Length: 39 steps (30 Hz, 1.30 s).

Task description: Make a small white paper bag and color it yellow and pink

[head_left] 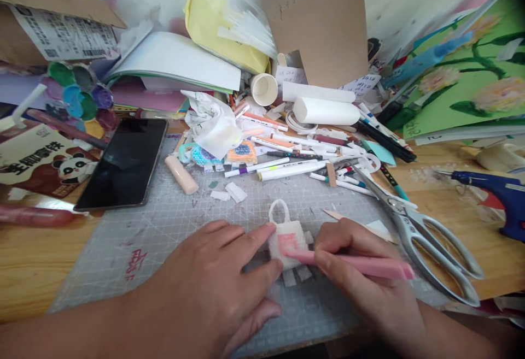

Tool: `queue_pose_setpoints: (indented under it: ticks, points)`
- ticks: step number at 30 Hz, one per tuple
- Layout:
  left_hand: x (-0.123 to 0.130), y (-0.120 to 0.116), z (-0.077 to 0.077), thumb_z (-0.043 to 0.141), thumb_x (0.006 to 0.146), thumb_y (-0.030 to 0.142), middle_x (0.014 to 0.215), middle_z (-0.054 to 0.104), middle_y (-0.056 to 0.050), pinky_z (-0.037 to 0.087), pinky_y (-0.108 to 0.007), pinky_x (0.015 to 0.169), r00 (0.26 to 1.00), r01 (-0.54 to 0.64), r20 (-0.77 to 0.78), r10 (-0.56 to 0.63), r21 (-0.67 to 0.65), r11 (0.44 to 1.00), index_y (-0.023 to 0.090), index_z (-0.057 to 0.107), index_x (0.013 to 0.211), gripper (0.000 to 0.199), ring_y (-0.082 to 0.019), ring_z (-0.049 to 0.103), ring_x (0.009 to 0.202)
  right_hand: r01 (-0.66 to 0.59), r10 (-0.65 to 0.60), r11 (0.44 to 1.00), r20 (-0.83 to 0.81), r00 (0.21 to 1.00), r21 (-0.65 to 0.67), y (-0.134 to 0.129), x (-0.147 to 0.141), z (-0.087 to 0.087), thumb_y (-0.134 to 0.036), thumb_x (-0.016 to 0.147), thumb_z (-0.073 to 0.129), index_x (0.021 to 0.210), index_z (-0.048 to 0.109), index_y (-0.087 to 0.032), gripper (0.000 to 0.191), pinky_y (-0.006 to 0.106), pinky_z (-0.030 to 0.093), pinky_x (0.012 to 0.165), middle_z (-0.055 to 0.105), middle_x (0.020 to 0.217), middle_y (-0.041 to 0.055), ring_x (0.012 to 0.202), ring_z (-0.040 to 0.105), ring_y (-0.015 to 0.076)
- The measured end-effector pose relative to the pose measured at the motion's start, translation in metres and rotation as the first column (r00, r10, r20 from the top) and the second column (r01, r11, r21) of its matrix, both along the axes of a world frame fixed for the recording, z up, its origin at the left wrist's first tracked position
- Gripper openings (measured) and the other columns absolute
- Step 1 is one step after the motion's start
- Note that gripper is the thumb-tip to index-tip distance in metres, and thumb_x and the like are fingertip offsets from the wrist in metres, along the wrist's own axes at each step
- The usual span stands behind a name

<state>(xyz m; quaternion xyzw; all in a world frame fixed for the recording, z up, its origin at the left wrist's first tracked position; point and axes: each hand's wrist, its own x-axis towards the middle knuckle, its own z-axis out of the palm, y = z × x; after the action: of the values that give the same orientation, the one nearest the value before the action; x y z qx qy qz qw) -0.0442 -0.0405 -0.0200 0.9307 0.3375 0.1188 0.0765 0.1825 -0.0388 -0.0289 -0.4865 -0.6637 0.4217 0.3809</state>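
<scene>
The right hand [361, 271] grasps a pink marker [356, 264] between thumb and fingers, its tip on the pink patch of a small white bag-shaped piece [290, 239]. The left hand [221, 277] is spread, neither clenched nor gripping, with its index finger and thumb touching the piece's left side. The piece lies on the gray cutting mat [151, 244] between the hands, its loop handle pointing away from the person, pale strips sticking out from its right and near edges.

Just beyond lie two paper scraps [235, 192] and a beige stick [181, 175]. Farther back, many markers [291, 170] heap up beside crumpled white paper [211, 121]. A paper cup [264, 89] lies tipped, its mouth toward the person; its inside looks bare. At the far left, an open cardboard box [61, 28] has colored items at its top, and a cluster of paint pots [77, 96] holds green, blue, purple and yellow.

Silver scissors [430, 244] cross the mat's right edge, near the right hand; a blue glue gun [492, 189] lies farther right on the wooden table [443, 195]. A black phone [125, 162] covers the mat's far-left corner. The widest open mat is left of the left hand; the heap closes off the far side.
</scene>
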Motion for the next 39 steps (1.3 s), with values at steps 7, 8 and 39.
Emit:
queue_pose_setpoints:
  ticks: [7,8,39]
  points:
    - [-0.0008,0.0007,0.0050,0.055,0.086,0.038,0.125,0.062,-0.011,0.052,-0.043,0.076,0.999,0.002,-0.035,-0.002,0.004,1.000,0.025,0.066,0.107,0.027,-0.026,0.065,0.088,0.013,-0.014,1.000,-0.023,1.000,-0.014,0.0001,0.0007,-0.0018,-0.025,0.083,0.057,0.066,0.052,-0.023,0.018,0.027,0.036,0.048,0.049,0.057,-0.0027,0.051,0.044,0.0137]
    - [-0.0010,0.0010,0.0057,0.055,0.087,0.038,0.125,0.062,-0.011,0.052,-0.043,0.075,1.000,0.000,-0.031,0.000,0.010,1.000,0.024,0.066,0.107,0.027,-0.026,0.065,0.088,0.033,-0.033,0.999,-0.025,0.999,-0.012,-0.0001,0.0008,-0.0022,-0.025,0.083,0.057,0.065,0.052,-0.023,0.019,0.027,0.035,0.048,0.049,0.056,-0.0028,0.051,0.044,0.0137]
    - [-0.0045,0.0004,0.0035,0.051,0.089,0.040,0.129,0.059,-0.008,0.053,-0.043,0.076,0.999,0.010,-0.034,-0.010,0.011,1.000,0.028,0.064,0.111,0.028,-0.026,0.063,0.089,0.079,-0.079,0.997,0.029,0.996,0.002,0.0062,-0.0024,0.0001,-0.027,0.080,0.059,0.062,0.053,-0.021,0.020,0.024,0.036,0.046,0.051,0.053,-0.0032,0.049,0.045,0.0122]
